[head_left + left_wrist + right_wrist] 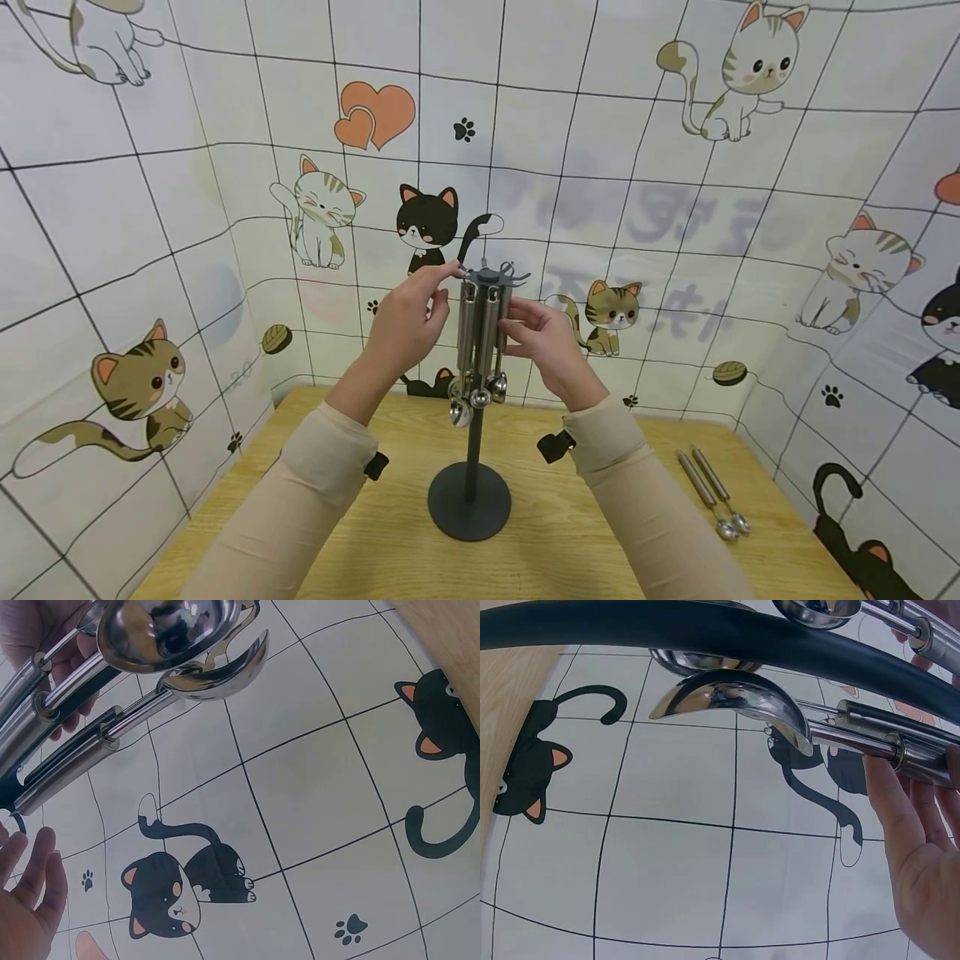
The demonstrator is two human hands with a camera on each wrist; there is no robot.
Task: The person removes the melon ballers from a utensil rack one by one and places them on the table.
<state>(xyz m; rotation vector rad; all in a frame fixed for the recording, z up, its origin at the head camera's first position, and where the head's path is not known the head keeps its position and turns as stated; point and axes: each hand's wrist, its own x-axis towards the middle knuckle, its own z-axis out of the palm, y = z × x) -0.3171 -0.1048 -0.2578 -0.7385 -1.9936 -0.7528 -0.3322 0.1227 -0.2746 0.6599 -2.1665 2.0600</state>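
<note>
Several shiny metal serving spoons [489, 333] with thick tubular handles hang bowl-down around a dark utensil stand [469, 500]. My left hand [408, 321] is at the top left of the stand, its index fingertip right at a hook and its thumb held apart. In the left wrist view, the fingers of the left hand [30, 892] show beside the handle tops. My right hand [543, 342] pinches the handle of a spoon on the right side. The right wrist view shows that spoon's bowl [735, 701] hanging below the fingers of the right hand [922, 847].
Two more metal spoons [708, 492] lie side by side on the wooden table [600, 533], to the right. The stand's round base is near the middle of the table. Behind and at both sides hangs a white cloth [562, 125] printed with cats and grid lines.
</note>
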